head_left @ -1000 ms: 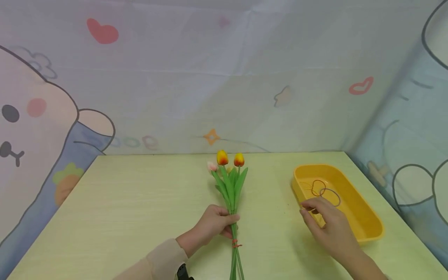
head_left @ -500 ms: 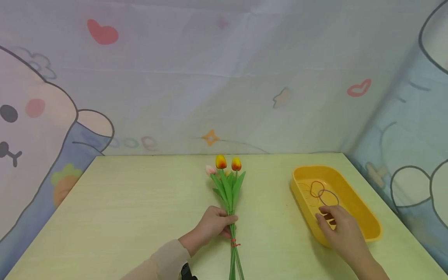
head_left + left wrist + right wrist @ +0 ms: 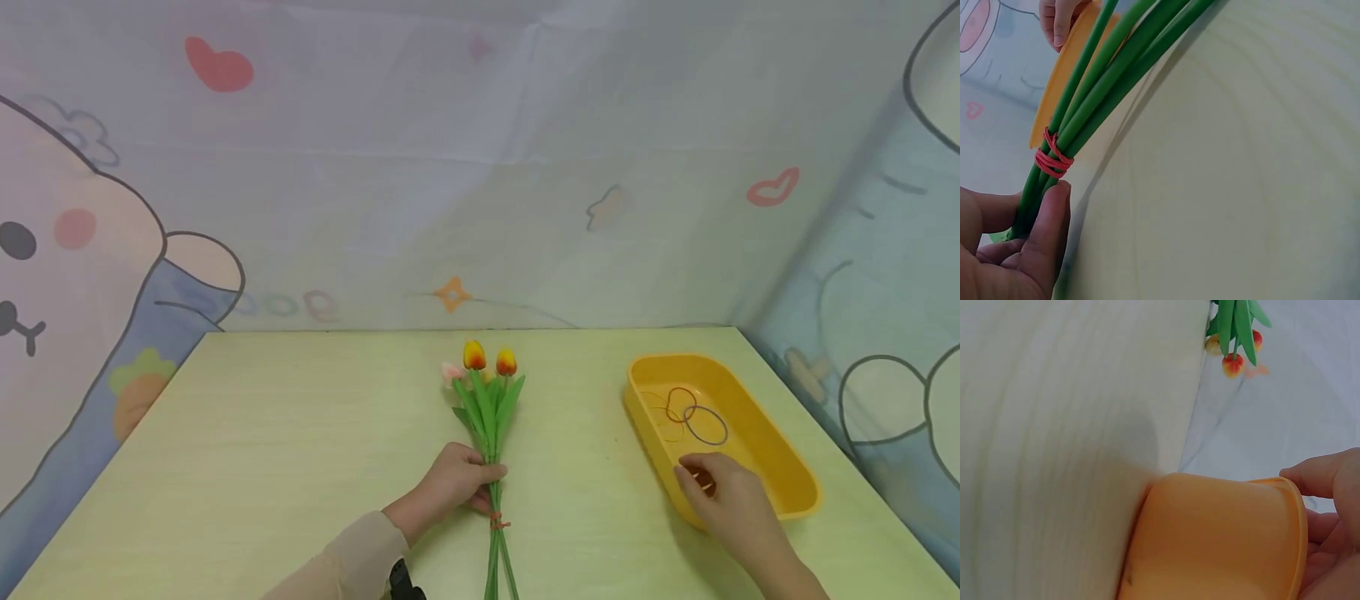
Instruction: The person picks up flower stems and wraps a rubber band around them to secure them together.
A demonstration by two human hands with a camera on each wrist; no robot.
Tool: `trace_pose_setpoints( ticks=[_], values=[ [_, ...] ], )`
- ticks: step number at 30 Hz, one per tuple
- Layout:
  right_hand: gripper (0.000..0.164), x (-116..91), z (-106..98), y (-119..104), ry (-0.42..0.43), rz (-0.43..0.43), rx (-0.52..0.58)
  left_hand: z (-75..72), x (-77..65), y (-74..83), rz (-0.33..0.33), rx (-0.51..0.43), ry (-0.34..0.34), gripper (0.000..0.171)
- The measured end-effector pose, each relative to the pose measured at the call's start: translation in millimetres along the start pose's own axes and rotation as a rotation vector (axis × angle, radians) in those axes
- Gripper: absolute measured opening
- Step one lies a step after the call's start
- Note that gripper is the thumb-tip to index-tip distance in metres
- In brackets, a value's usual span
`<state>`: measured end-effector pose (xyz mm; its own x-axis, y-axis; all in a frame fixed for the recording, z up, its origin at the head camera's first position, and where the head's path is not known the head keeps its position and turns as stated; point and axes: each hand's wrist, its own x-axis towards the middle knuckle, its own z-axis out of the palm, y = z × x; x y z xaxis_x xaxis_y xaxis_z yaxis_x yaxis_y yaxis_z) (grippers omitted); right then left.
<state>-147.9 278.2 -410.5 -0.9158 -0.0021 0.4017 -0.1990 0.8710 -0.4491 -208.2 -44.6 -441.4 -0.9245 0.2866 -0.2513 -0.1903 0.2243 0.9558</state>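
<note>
My left hand (image 3: 457, 482) grips a small bunch of tulips (image 3: 491, 408) by the stems over the middle of the table. The heads are red-and-yellow, pink and pale yellow. Just below the fingers, a red rubber band (image 3: 1052, 156) is wound round the green stems (image 3: 1122, 69). My right hand (image 3: 731, 512) is at the near left side of a yellow tray (image 3: 787, 462), its fingers loosely bent and nothing visible in them. In the right wrist view, one fingertip is right by the tray's rim (image 3: 1299, 519); contact is unclear.
Inside the tray lie loose rubber bands: a red one (image 3: 678, 404), a purple one (image 3: 707, 425) and thin yellowish ones. The pale wooden table (image 3: 300, 450) ends at a printed cloth backdrop (image 3: 375, 208). A dark watch (image 3: 403, 581) is on the left wrist.
My right hand has moved right and slightly nearer, from the tray's left rim to over its near part. The left hand keeps its hold; the tulip heads have dipped slightly toward me.
</note>
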Motion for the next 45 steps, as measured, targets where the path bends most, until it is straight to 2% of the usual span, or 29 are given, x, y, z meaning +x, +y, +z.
trace_pose_setpoints(
  ticks=[4, 12, 17, 26, 31, 37, 45],
  values=[
    [0.011, -1.0, -0.1, -0.1, -0.02, 0.017, 0.01, -1.5, -2.0, 1.9, -0.018, 0.012, -0.019, 0.023],
    [0.01, -1.9, 0.3, -0.3, -0.006, 0.005, 0.009, -1.1, -1.9, 3.1, -0.03, 0.012, -0.037, 0.02],
    [0.009, -2.1, 0.7, -0.2, 0.002, -0.003, 0.008, 1.1, -2.0, 4.1, -0.028, 0.038, -0.017, 0.02],
    [0.011, -2.0, 0.5, -0.1, -0.013, 0.016, -0.002, 5.8, -1.0, 6.3, -0.049, 0.164, 0.038, 0.022],
    [0.013, -1.7, -1.0, -1.7, -0.048, 0.045, -0.008, 6.5, -0.1, 4.6, -0.01, 0.171, 0.048, 0.024],
    [0.012, -0.5, -1.9, -1.4, -0.037, 0.031, -0.011, 6.4, 0.6, 1.4, 0.052, 0.189, 0.072, 0.028],
    [0.013, 2.3, -4.7, 2.3, -0.093, 0.045, 0.005, -0.5, -1.3, 6.3, 0.081, 0.244, 0.044, 0.032]
  ],
)
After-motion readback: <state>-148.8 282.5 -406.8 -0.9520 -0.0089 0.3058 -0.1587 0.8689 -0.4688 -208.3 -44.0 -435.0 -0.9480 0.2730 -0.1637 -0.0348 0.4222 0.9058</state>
